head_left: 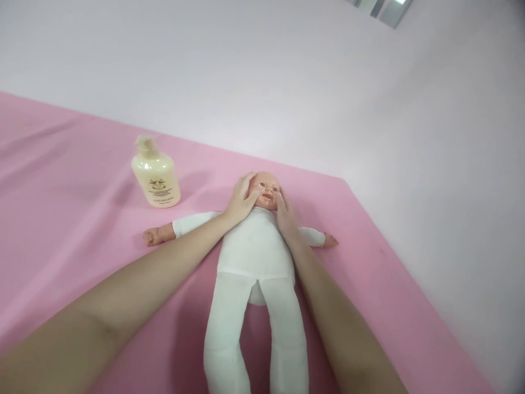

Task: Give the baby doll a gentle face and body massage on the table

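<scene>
Doll point(257, 251) lay face-up, right of the bottle point(158, 178); left hand point(241, 201) and right hand point(286, 215) gripped its head from both sides, thumbs on cheeks. Risk: uneven thumb pressure could have twisted the head.

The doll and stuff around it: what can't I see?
All in the head view:
Feet of the doll: cut off by the bottom edge.
Its ears: covered by the left hand and right hand.
Its back: turned down against the pink cloth.
Small words on the bottle: too small and blurred.
Grey thing: cut off by the top edge.
</scene>
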Demonstrator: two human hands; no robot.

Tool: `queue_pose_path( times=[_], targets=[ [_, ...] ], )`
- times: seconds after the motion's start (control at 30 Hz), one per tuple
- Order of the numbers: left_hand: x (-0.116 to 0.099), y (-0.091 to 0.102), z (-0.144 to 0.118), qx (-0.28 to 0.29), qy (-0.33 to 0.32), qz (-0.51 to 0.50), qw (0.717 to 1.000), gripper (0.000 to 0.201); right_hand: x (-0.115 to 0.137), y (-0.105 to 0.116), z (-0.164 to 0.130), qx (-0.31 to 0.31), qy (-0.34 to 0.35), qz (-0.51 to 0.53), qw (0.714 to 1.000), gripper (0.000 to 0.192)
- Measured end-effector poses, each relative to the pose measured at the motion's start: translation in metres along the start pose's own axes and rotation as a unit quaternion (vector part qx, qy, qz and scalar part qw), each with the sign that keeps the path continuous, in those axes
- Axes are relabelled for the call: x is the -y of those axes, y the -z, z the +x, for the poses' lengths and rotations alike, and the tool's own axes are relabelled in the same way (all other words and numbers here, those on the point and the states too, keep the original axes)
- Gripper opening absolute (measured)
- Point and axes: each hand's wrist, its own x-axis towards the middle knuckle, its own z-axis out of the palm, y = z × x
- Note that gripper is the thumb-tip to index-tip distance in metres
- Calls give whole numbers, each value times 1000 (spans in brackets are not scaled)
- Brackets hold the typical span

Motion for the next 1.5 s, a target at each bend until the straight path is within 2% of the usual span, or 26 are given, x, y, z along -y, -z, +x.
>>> queue_pose_path(
  times=[0.63, 0.97, 1.5],
  targets=[
    [2, -1, 0, 1, -8, 1, 1000, 55, 5, 1, -2, -3, 17, -10, 1000, 70],
    [0, -2, 0, 5, -10, 5, 1000, 54, 20, 0, -9, -5, 13, -21, 1000, 70],
    [-2, -4, 0, 7, 0, -3, 1000, 53, 14, 2, -4, -4, 33, -12, 999, 67]
  ],
)
